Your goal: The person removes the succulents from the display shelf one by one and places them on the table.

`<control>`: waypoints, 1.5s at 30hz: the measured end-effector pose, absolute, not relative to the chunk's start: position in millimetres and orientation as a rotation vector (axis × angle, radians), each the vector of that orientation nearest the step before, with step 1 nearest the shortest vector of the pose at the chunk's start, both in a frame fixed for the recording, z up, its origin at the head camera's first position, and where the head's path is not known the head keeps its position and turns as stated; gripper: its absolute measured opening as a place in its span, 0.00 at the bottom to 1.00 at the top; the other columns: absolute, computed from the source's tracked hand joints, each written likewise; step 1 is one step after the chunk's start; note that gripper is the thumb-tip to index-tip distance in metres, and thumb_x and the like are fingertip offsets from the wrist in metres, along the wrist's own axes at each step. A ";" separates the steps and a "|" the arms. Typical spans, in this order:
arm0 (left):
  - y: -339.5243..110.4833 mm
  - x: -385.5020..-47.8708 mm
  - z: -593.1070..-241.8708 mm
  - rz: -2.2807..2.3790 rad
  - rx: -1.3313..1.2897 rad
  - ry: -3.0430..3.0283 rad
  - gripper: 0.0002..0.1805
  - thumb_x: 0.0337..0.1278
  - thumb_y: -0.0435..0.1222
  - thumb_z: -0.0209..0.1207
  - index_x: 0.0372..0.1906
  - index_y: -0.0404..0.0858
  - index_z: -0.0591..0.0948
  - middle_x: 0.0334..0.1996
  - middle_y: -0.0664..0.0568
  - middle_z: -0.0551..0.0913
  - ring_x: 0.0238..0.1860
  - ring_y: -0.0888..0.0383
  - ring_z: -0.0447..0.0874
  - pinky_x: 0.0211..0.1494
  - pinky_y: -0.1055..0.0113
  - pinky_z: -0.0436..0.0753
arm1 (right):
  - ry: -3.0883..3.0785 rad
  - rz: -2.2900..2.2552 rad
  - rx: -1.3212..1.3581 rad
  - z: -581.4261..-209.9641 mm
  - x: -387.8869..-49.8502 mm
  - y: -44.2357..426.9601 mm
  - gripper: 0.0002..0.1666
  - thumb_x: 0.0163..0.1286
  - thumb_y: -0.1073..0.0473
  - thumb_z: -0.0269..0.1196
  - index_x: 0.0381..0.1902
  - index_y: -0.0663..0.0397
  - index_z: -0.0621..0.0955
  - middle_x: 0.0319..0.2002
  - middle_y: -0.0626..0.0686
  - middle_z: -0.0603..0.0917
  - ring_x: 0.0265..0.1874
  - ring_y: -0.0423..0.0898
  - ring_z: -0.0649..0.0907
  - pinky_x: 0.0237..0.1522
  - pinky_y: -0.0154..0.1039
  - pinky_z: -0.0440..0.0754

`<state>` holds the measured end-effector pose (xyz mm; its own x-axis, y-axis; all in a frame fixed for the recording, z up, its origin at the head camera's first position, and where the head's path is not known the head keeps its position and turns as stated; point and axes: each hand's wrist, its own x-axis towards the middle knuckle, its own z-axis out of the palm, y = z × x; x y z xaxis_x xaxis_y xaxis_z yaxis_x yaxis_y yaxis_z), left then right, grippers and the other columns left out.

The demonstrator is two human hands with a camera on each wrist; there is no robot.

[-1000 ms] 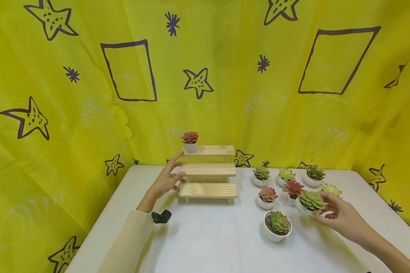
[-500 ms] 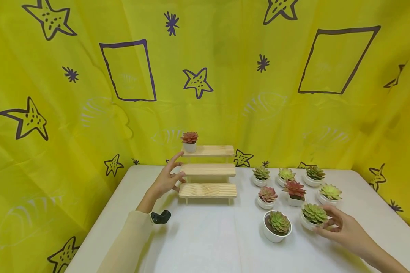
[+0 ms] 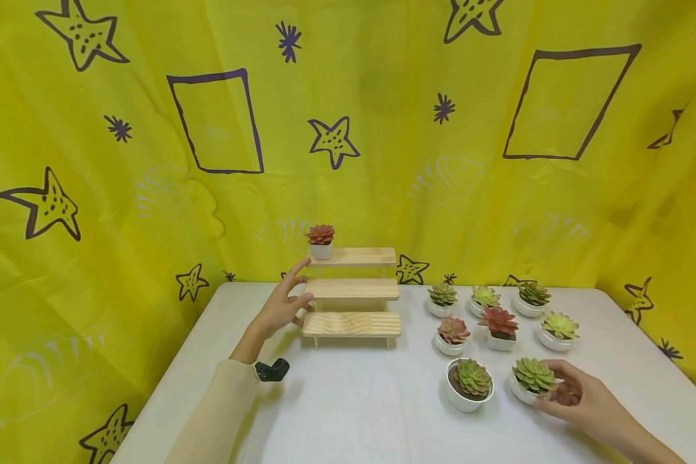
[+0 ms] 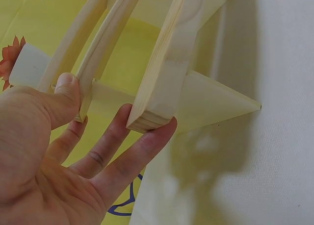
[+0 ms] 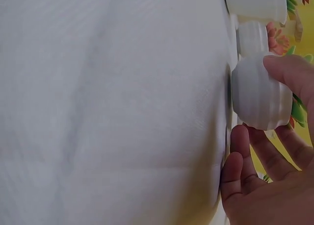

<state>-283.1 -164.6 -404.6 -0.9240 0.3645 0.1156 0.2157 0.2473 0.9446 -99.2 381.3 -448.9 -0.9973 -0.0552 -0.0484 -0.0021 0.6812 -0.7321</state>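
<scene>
A three-tier wooden display stand stands left of centre on the table. A red succulent in a white square pot sits at the left end of its top tier. My left hand holds the stand's left end; in the left wrist view, thumb and fingertips touch the ends of the shelves. At the front right, my right hand grips a green succulent in a ribbed white pot. Its thumb lies on the pot's side and fingertips touch the opposite side. The pot appears to stand on the table.
Left of the gripped pot is a larger white pot with a green succulent. Behind them stand several more succulents, among them a red one in a square pot and a light-green one. A yellow patterned curtain hangs behind the table.
My right hand has moved the green succulent slightly right and towards the front, away from the red one in the square pot, and set it lower. The left hand has stayed at the stand.
</scene>
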 end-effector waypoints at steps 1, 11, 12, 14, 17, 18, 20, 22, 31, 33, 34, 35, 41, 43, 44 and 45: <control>-164.6 -283.1 -404.7 1.768 0.557 2.378 0.43 0.76 0.29 0.56 0.81 0.68 0.53 0.74 0.38 0.60 0.45 0.43 0.86 0.30 0.43 0.88 | 2.804 -1.236 -0.047 -449.0 -98.9 381.4 0.44 0.65 0.56 0.74 0.69 0.73 0.66 0.35 0.53 0.82 0.29 0.39 0.78 0.30 0.34 0.77; -165.1 -281.8 -403.0 1.770 0.570 2.381 0.43 0.76 0.29 0.56 0.81 0.67 0.53 0.74 0.37 0.60 0.44 0.44 0.86 0.32 0.39 0.87 | 2.769 -1.285 -0.103 -452.3 -99.6 383.9 0.43 0.65 0.58 0.74 0.68 0.74 0.65 0.40 0.53 0.81 0.30 0.39 0.78 0.31 0.34 0.79; -165.3 -281.7 -403.0 1.769 0.575 2.381 0.43 0.76 0.29 0.56 0.81 0.66 0.52 0.74 0.37 0.60 0.44 0.44 0.86 0.32 0.39 0.87 | 2.769 -1.287 -0.106 -452.5 -99.9 384.0 0.43 0.65 0.59 0.74 0.68 0.74 0.65 0.40 0.53 0.81 0.30 0.39 0.78 0.31 0.34 0.79; -165.6 -281.5 -403.2 1.768 0.584 2.382 0.43 0.75 0.29 0.56 0.82 0.64 0.52 0.74 0.36 0.59 0.44 0.43 0.86 0.32 0.38 0.87 | 2.770 -1.291 -0.123 -453.0 -100.1 384.6 0.42 0.65 0.59 0.73 0.67 0.74 0.65 0.40 0.52 0.81 0.30 0.39 0.78 0.31 0.34 0.78; -165.9 -281.6 -403.6 1.765 0.598 2.384 0.43 0.75 0.29 0.56 0.82 0.63 0.52 0.74 0.35 0.59 0.44 0.42 0.86 0.32 0.37 0.87 | 2.770 -1.301 -0.131 -454.1 -100.6 385.1 0.41 0.66 0.60 0.73 0.67 0.74 0.65 0.39 0.51 0.80 0.30 0.39 0.77 0.31 0.34 0.78; -165.9 -281.7 -403.7 1.766 0.603 2.384 0.43 0.76 0.29 0.56 0.82 0.63 0.52 0.74 0.35 0.59 0.44 0.41 0.86 0.32 0.37 0.87 | 2.769 -1.305 -0.125 -454.3 -100.6 384.9 0.41 0.65 0.60 0.73 0.67 0.73 0.66 0.39 0.51 0.80 0.30 0.39 0.77 0.31 0.34 0.78; -165.8 -281.7 -403.8 1.766 0.615 2.386 0.43 0.76 0.29 0.55 0.83 0.62 0.51 0.74 0.34 0.59 0.44 0.40 0.85 0.31 0.38 0.87 | 2.773 -1.309 -0.136 -455.3 -100.4 385.7 0.41 0.66 0.60 0.73 0.67 0.73 0.66 0.39 0.51 0.80 0.30 0.39 0.77 0.30 0.34 0.77; -165.8 -281.7 -403.8 1.766 0.625 2.386 0.43 0.76 0.29 0.55 0.83 0.62 0.51 0.74 0.33 0.59 0.44 0.40 0.85 0.31 0.38 0.87 | 2.779 -1.317 -0.130 -455.6 -100.1 385.5 0.40 0.65 0.60 0.73 0.67 0.73 0.66 0.40 0.49 0.80 0.30 0.39 0.77 0.31 0.34 0.78; -164.7 -282.2 -404.0 1.776 0.615 2.383 0.43 0.75 0.28 0.55 0.82 0.63 0.52 0.73 0.34 0.60 0.43 0.40 0.85 0.30 0.43 0.88 | 2.784 -1.318 -0.145 -455.2 -98.4 385.0 0.40 0.66 0.60 0.73 0.67 0.73 0.66 0.41 0.50 0.79 0.30 0.39 0.77 0.31 0.34 0.78; -164.6 -282.0 -404.5 1.777 0.613 2.378 0.43 0.75 0.28 0.55 0.82 0.63 0.52 0.74 0.34 0.60 0.44 0.40 0.85 0.29 0.44 0.88 | 2.784 -1.316 -0.155 -455.2 -98.5 385.5 0.39 0.66 0.61 0.72 0.66 0.74 0.66 0.41 0.51 0.79 0.30 0.38 0.76 0.31 0.34 0.77; -164.6 -281.9 -404.7 1.778 0.610 2.375 0.43 0.75 0.28 0.55 0.82 0.63 0.52 0.74 0.34 0.60 0.44 0.40 0.85 0.29 0.44 0.88 | 2.789 -1.314 -0.158 -455.2 -98.6 385.7 0.39 0.66 0.61 0.72 0.66 0.74 0.66 0.41 0.50 0.79 0.30 0.38 0.76 0.31 0.34 0.78; -164.6 -281.8 -404.8 1.780 0.607 2.372 0.43 0.75 0.28 0.55 0.82 0.62 0.52 0.74 0.34 0.60 0.44 0.39 0.85 0.29 0.44 0.88 | 2.791 -1.310 -0.171 -455.0 -98.7 385.9 0.38 0.66 0.62 0.72 0.65 0.74 0.66 0.41 0.50 0.79 0.30 0.38 0.77 0.31 0.34 0.78; -164.4 -281.5 -404.4 1.778 0.608 2.373 0.43 0.75 0.28 0.55 0.82 0.62 0.52 0.73 0.34 0.60 0.44 0.40 0.85 0.30 0.43 0.88 | 2.740 -1.283 -0.275 -450.6 -100.8 390.2 0.40 0.68 0.61 0.71 0.68 0.72 0.63 0.53 0.71 0.76 0.31 0.38 0.78 0.31 0.34 0.80; -164.5 -282.2 -404.8 1.777 0.612 2.370 0.43 0.75 0.28 0.55 0.82 0.62 0.52 0.73 0.34 0.60 0.44 0.40 0.85 0.29 0.43 0.88 | 2.730 -1.256 -0.321 -448.4 -102.1 392.8 0.42 0.68 0.60 0.71 0.70 0.69 0.62 0.57 0.79 0.72 0.33 0.37 0.80 0.33 0.34 0.81; -164.5 -282.9 -405.3 1.776 0.612 2.371 0.43 0.75 0.28 0.55 0.82 0.62 0.52 0.73 0.34 0.60 0.44 0.40 0.85 0.29 0.43 0.88 | 2.723 -1.240 -0.338 -446.8 -102.8 394.0 0.43 0.68 0.59 0.71 0.71 0.68 0.61 0.59 0.81 0.69 0.34 0.36 0.80 0.33 0.34 0.81; -164.5 -283.5 -405.8 1.777 0.612 2.369 0.43 0.75 0.28 0.55 0.82 0.63 0.52 0.73 0.34 0.60 0.44 0.40 0.85 0.29 0.44 0.88 | 2.723 -1.230 -0.372 -445.5 -103.4 395.0 0.44 0.68 0.60 0.71 0.72 0.66 0.60 0.61 0.83 0.68 0.36 0.36 0.81 0.34 0.34 0.82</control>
<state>-283.5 -164.5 -405.8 -0.9115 0.3848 0.1451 0.2470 0.2303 0.9412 -103.4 395.0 -445.5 -0.9610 -0.2759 -0.0173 -0.1694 0.6371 -0.7519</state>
